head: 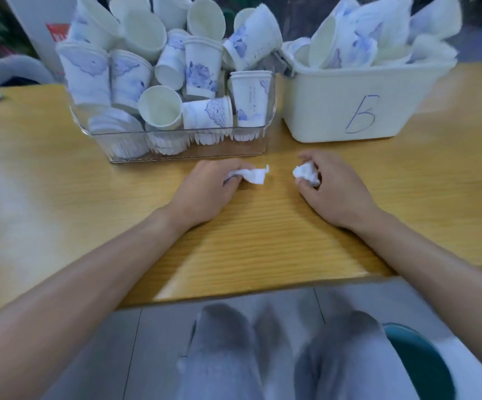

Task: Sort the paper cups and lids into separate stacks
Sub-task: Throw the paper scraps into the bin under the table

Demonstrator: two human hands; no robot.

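Note:
A clear plastic bin (176, 145) at the table's back centre is heaped with white paper cups (205, 67) printed in blue, lying at all angles, with white lids (112, 125) low on its left. A white tub (349, 105) marked with a blue letter stands to its right, holding flattened cups (378, 30). My left hand (208, 189) rests on the table in front of the clear bin and pinches a crumpled white paper scrap (255, 175). My right hand (332, 189) rests beside it and grips a crumpled white paper wad (306, 173).
The wooden table (248, 241) runs wide, with its front edge close to my lap. A green seat edge (424, 365) shows at lower right. A grey chair back (20, 70) and a white board with a red label (58, 33) stand behind the table at left.

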